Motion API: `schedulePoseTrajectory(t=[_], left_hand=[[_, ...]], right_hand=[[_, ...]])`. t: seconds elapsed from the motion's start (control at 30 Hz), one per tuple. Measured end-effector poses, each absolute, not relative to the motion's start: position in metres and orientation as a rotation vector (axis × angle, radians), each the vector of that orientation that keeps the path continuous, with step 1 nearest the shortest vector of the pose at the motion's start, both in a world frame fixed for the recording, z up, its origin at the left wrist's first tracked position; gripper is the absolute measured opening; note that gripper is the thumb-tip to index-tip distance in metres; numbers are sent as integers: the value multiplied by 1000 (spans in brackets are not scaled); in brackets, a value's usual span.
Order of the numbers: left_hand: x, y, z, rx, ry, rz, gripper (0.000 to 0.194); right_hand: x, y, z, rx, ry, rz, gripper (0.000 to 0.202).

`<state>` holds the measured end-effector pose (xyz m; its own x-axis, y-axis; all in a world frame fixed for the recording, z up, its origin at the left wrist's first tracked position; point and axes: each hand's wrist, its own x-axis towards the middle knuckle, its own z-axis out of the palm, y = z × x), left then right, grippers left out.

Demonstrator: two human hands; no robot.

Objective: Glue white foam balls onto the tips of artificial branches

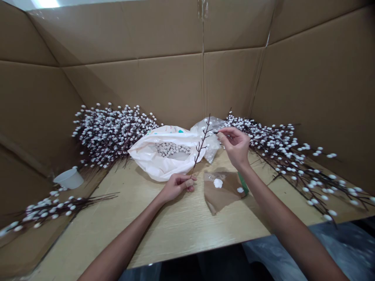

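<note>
The white plastic bag with coloured print [146, 166] lay open on the pale wooden worktop [175, 230] and contained small white balls [171, 149]. Behind its right end, a clear plastic bag [202, 125] held further white balls [212, 154]. Left of the white bag stood a white plastic cup [69, 178], slightly tilted; its contents were not visible.

The thin dark-brown branch with white berries [199, 150] was upright and tilted in front of the white bag's right end, partly obscuring it. The left hand [178, 186] gripped its lower end. The right hand [236, 146], right of the bag, pinched a small dark item too indistinct to identify.

Right of and nearer than the bag lay a brown sheet [219, 199] bearing two white dabs [218, 183]; the right forearm overlapped its edge. White-berried bundles [108, 134] flanked the bag, and brown cardboard walls [166, 78] rose behind it.
</note>
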<state>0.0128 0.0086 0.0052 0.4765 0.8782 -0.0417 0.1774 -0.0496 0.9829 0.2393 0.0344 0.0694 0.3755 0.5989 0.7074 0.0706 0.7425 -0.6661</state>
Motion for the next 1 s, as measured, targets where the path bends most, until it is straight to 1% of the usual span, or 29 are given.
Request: schedulePoseTrajectory(t=[0.17, 0.37, 0.8, 1.0], left_hand=[[12, 8, 5, 1558, 951, 742, 45], [12, 9, 4, 1554, 940, 741, 48], [12, 9, 2, 1528, 939, 741, 44], [11, 10, 2, 1521, 942, 739, 45]], right_hand=[[227, 24, 65, -754, -1377, 192, 7], [225, 23, 63, -777, -1465, 100, 10], [226, 30, 57, -819, -1411, 127, 14], [227, 30, 57, -799, -1373, 159, 13]])
